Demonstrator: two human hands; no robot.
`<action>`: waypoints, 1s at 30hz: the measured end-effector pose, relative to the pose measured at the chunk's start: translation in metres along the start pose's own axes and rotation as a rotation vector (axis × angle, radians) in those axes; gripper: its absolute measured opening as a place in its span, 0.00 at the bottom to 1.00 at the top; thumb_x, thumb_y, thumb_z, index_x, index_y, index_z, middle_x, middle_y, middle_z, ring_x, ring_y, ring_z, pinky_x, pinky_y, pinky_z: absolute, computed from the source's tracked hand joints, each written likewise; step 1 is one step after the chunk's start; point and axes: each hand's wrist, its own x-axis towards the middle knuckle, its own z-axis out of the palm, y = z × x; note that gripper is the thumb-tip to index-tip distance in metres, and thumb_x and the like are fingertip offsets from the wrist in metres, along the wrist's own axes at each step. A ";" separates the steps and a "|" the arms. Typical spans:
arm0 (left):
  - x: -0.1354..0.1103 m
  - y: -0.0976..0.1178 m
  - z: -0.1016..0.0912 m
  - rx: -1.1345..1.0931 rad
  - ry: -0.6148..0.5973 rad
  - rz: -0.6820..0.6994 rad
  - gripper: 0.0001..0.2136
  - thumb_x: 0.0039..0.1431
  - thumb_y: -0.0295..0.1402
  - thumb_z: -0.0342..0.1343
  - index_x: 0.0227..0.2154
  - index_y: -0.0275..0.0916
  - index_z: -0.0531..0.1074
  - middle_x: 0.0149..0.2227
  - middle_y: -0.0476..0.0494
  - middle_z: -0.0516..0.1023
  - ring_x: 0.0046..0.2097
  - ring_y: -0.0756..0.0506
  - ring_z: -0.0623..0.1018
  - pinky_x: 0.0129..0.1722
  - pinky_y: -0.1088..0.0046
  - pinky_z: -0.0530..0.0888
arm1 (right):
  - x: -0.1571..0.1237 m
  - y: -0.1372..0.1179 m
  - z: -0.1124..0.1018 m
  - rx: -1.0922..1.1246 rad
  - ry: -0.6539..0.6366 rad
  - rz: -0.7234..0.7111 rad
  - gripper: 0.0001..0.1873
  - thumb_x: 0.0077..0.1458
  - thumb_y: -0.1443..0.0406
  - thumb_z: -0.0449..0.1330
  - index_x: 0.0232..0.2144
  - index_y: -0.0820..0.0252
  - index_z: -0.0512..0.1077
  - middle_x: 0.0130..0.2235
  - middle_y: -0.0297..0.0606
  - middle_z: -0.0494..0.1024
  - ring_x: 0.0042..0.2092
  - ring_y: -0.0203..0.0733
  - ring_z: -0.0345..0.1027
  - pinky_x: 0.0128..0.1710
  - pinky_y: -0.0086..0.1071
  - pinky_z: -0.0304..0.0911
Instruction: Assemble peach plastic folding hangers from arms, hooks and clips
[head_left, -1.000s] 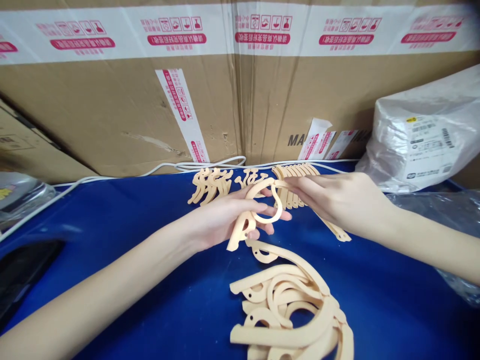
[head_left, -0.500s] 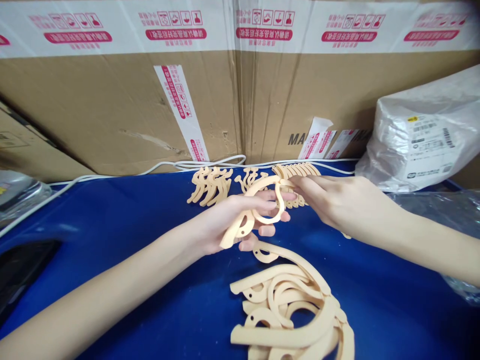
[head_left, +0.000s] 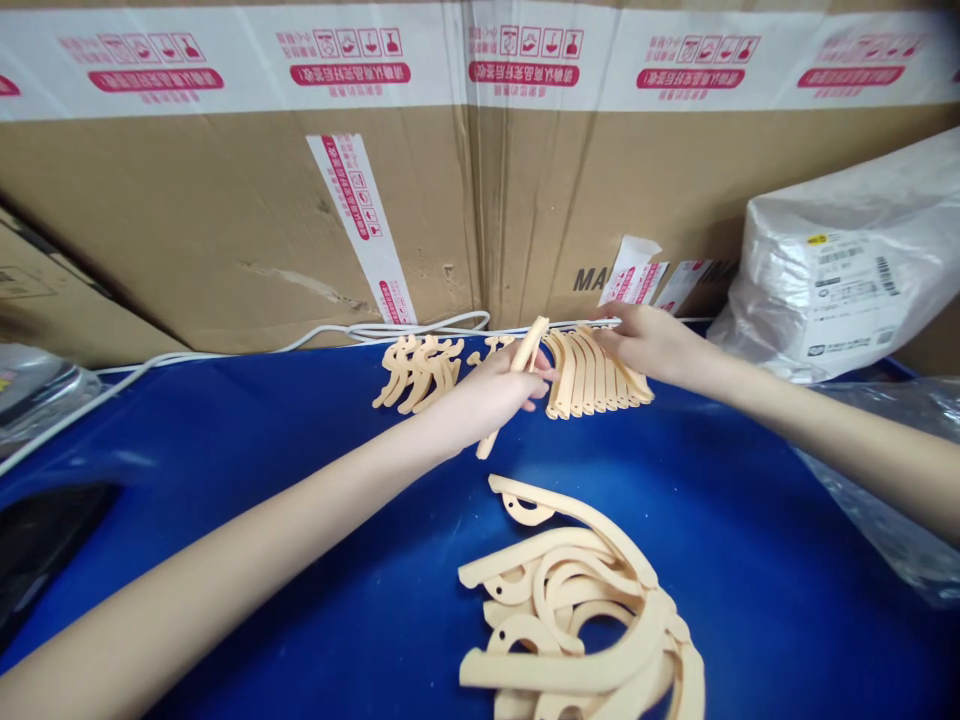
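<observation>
My left hand (head_left: 511,392) is closed around a cream plastic hanger piece (head_left: 531,345), seen nearly edge-on and tilted. Its lower end sticks out below the palm, while the fingers hide its middle. Farther right, my right hand (head_left: 637,340) reaches over a row of curved hanger arms (head_left: 581,375), its fingers pinched on the arm at the right end (head_left: 632,380), which lies slanted. Below the hands rests a pile of joined folding hangers (head_left: 577,665) with curved arms and rounded hooks.
Small hooked pieces (head_left: 420,375) lie in a group at the back left, with more (head_left: 484,352) partly behind my left hand. A white cable (head_left: 300,343) runs along the cardboard boxes (head_left: 247,220). At right stand a wrapped parcel (head_left: 847,270) and clear plastic (head_left: 892,490); a black object (head_left: 52,540) lies left.
My right hand has left the piece in my left hand and moved back and right to the row of arms. My left hand has turned its piece edge-on and shifted slightly back.
</observation>
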 end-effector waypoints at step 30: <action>0.030 -0.004 0.005 -0.086 0.076 0.093 0.07 0.58 0.37 0.52 0.31 0.39 0.66 0.35 0.43 0.72 0.41 0.44 0.76 0.39 0.68 0.74 | -0.011 -0.032 0.004 -0.135 0.064 -0.059 0.21 0.64 0.58 0.43 0.44 0.65 0.70 0.31 0.46 0.77 0.32 0.48 0.71 0.31 0.35 0.55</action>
